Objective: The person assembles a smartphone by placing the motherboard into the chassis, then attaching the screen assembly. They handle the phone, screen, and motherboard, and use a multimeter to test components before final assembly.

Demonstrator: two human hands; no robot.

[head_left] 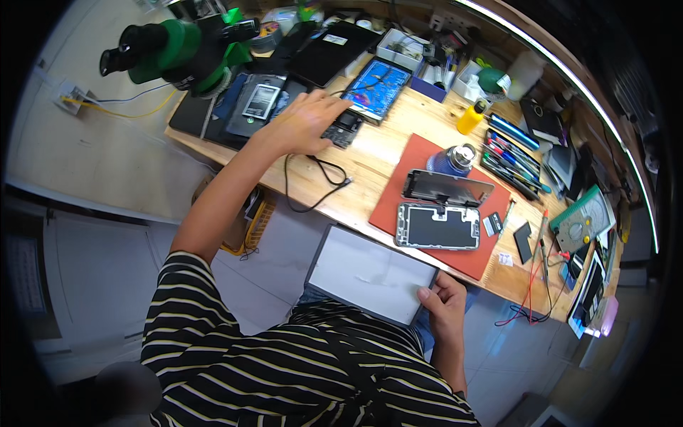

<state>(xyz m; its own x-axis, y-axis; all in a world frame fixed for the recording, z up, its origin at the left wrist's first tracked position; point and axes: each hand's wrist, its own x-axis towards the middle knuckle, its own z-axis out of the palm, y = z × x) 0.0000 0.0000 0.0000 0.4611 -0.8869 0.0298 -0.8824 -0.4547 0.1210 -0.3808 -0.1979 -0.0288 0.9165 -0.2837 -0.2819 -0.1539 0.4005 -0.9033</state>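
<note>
My left hand (pixel 306 124) reaches across to the bench's left part, fingers stretched and thumb apart. It lies over the edge of a small dark circuit board (pixel 345 132), and whether it grips the board is hard to make out. In my right hand (pixel 445 307), a tablet-sized panel (pixel 366 272) with a pale grey face and dark rim is held at its right end, thumb on top, above my lap. An opened phone (pixel 438 226) rests on a red-brown mat (pixel 391 206), its lifted screen (pixel 448 188) tilted up against a blue metal-topped container (pixel 455 158).
A green microscope (pixel 178 53) stands at the far left. A black cable (pixel 313 181) curls near the bench's front edge. Behind lie a blue-screened device (pixel 377 87) and a yellow bottle (pixel 470 117). To the right are a tool tray (pixel 510 164) and a green multimeter (pixel 583 219).
</note>
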